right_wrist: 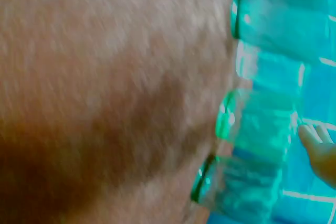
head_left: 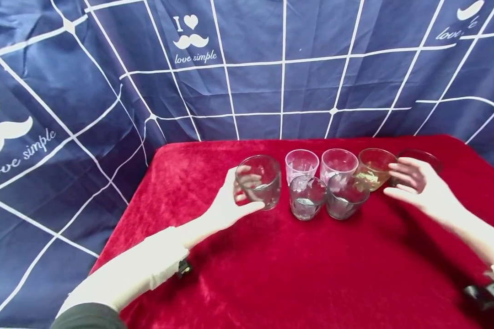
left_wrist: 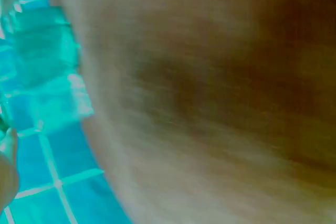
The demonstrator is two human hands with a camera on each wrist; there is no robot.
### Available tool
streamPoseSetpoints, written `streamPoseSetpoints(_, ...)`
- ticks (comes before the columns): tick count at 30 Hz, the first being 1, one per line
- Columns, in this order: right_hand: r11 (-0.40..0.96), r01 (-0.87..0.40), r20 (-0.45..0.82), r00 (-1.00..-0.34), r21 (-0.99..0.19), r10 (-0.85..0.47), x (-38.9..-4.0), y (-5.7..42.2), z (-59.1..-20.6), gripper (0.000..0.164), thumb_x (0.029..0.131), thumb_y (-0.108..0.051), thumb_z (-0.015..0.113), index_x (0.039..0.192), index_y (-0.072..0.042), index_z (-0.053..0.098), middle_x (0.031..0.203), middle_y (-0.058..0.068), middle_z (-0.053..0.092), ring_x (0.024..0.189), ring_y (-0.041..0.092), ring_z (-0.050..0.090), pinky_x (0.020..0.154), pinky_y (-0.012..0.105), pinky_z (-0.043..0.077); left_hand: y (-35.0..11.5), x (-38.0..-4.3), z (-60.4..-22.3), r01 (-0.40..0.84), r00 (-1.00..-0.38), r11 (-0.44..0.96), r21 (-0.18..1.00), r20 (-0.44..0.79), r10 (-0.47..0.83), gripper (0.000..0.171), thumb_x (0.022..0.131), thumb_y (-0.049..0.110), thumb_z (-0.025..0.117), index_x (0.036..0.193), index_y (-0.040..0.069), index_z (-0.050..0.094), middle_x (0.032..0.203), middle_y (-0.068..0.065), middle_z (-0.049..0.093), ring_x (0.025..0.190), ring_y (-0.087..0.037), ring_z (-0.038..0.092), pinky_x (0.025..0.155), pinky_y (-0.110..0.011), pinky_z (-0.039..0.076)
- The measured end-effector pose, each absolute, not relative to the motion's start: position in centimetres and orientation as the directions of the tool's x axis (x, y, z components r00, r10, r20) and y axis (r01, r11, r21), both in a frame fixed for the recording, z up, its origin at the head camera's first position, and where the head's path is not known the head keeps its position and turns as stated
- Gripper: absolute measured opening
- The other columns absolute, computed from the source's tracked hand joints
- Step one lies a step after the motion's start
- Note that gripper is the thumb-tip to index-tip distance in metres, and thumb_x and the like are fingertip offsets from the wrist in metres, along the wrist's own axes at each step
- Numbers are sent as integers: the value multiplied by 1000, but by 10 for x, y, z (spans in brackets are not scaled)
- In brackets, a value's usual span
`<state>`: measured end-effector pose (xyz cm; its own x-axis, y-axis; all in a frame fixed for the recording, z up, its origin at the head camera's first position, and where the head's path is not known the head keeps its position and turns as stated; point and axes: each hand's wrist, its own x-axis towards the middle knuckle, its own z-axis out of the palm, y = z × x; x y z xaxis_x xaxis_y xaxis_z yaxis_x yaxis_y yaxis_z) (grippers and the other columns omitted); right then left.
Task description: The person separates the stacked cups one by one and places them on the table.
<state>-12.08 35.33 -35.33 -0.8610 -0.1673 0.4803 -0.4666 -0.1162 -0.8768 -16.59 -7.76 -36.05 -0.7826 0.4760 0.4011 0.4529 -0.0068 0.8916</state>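
Observation:
My left hand [head_left: 229, 204] grips a clear grey glass tumbler [head_left: 268, 183], left of the other glasses, its thumb in front and fingers around the far side. My right hand [head_left: 430, 192] is raised at the right end of the group, fingers extended and apart, with nothing gripped. It is beside an amber glass [head_left: 372, 169] and partly hides a dark glass [head_left: 426, 155] behind it. In the right wrist view, fingertips [right_wrist: 310, 136] appear close to the glasses; whether they touch is unclear. Blur covers much of the left wrist view, where a glass [left_wrist: 44, 51] shows.
Two pinkish glasses [head_left: 302, 162] [head_left: 339, 161] stand in the back row beside the amber one. Two clear grey glasses [head_left: 306, 201] [head_left: 346, 201] stand before them. Red cloth [head_left: 313, 274] covers the table, and a blue curtain [head_left: 251, 91] with white lines hangs behind.

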Motion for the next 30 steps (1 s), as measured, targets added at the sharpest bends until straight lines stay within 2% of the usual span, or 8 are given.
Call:
streamPoseSetpoints(4, -63, -465, 469, -880, -883, -72, -119, 371, -342, 69, 77, 36, 46, 132, -4, 44, 122, 1, 64, 109, 7, 62, 84, 13, 48, -42, -160, -344, 427, -753, -67, 902, 395, 527, 75, 78, -2, 78, 136, 11, 33, 129, -12, 56, 112, -20, 60, 91, -35, 51)
streamPoseSetpoints(8, -47, -443, 444, -896, -895, 2, -118, 381, -333, 63, 82, 32, 46, 131, -7, 47, 121, -1, 65, 107, 5, 62, 83, 10, 47, -12, -147, -343, 429, -674, -105, 897, 395, 624, 78, 78, -1, 80, 137, 13, 31, 129, -11, 55, 114, -14, 60, 91, -30, 51)
streamPoseSetpoints(11, -49, -428, 427, -904, -903, 28, -118, 382, -331, 59, 84, 29, 48, 129, -9, 49, 120, -2, 66, 106, 4, 63, 83, 10, 46, 1, -137, -349, 442, -608, -114, 890, 391, 691, 79, 77, -2, 80, 137, 12, 30, 130, -14, 56, 118, -11, 57, 94, -28, 49)
streamPoseSetpoints(15, -44, -431, 431, -902, -901, 18, -118, 380, -332, 59, 84, 30, 47, 129, -9, 49, 119, -2, 66, 105, 4, 63, 83, 10, 46, 3, -125, -363, 437, -571, -91, 895, 354, 740, 80, 78, 0, 80, 137, 14, 28, 134, -13, 54, 123, -9, 52, 97, -25, 45)
streamPoseSetpoints(19, -40, -433, 433, -901, -900, 13, -117, 379, -332, 58, 85, 29, 46, 129, -8, 49, 120, -2, 66, 105, 4, 63, 83, 10, 46, -4, -119, -378, 441, -552, -38, 897, 304, 777, 82, 79, 3, 80, 138, 18, 25, 139, -8, 49, 127, -6, 48, 98, -24, 44)
streamPoseSetpoints(23, -35, -427, 426, -904, -904, 17, -117, 378, -331, 57, 86, 28, 46, 129, -9, 49, 120, -2, 66, 104, 4, 63, 83, 9, 46, -11, -118, -392, 457, -552, 46, 888, 243, 797, 81, 80, 7, 81, 137, 17, 25, 140, -7, 50, 126, -5, 48, 93, -21, 47)
streamPoseSetpoints(30, -64, -441, 441, -897, -895, 5, -116, 380, -333, 57, 85, 29, 44, 129, -7, 49, 121, 0, 66, 105, 5, 64, 84, 10, 46, -15, -119, -405, 325, -605, 123, 938, 106, 789, 78, 79, 4, 80, 137, 13, 29, 138, -12, 51, 127, -10, 48, 94, -22, 45)
